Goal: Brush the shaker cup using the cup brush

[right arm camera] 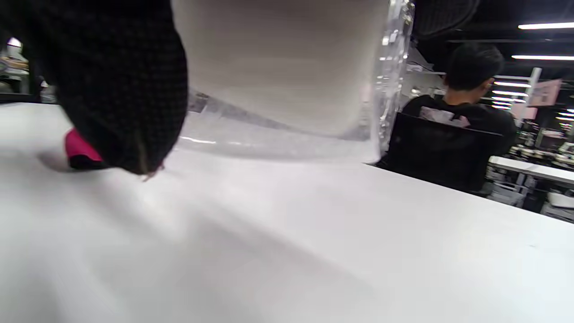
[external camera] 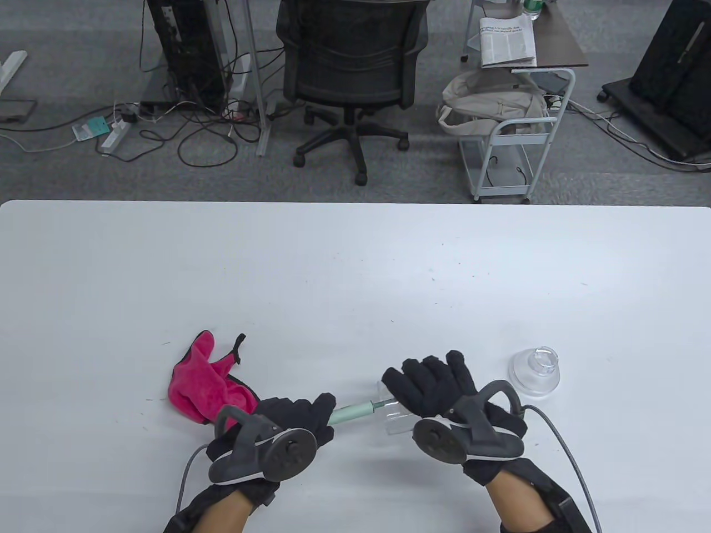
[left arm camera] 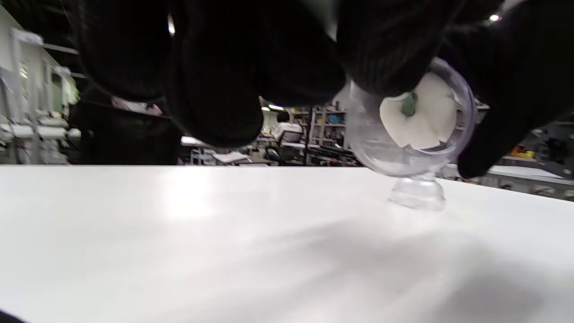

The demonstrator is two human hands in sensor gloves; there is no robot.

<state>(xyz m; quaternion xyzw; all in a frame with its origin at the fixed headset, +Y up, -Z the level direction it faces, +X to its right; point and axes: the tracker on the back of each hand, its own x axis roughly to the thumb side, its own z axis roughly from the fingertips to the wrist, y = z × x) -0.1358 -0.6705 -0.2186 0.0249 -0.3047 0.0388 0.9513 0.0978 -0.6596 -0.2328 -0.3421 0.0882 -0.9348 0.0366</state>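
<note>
The clear shaker cup (external camera: 395, 413) lies on its side low in the table view, just right of centre, lifted a little off the white desk (external camera: 355, 277). The right hand (external camera: 444, 397) wraps over it from above, fingers curled round its wall. The cup brush (external camera: 355, 412) enters its open mouth from the left: the pale green handle shows between the two hands, and in the left wrist view the white sponge head (left arm camera: 419, 119) sits deep inside the transparent cup. The left hand (external camera: 289, 425) grips the handle's near end, fingers closed round it.

The brushing step looks to be under way, with the head already inside. Next I would expect the left hand to push, pull and twist the brush along the inner wall while the right hand holds the cup steady against that force.

The clear lid (external camera: 534, 371) stands on the desk just right of the right hand. A pink cloth (external camera: 208, 383) lies crumpled at lower left, beside the left hand
</note>
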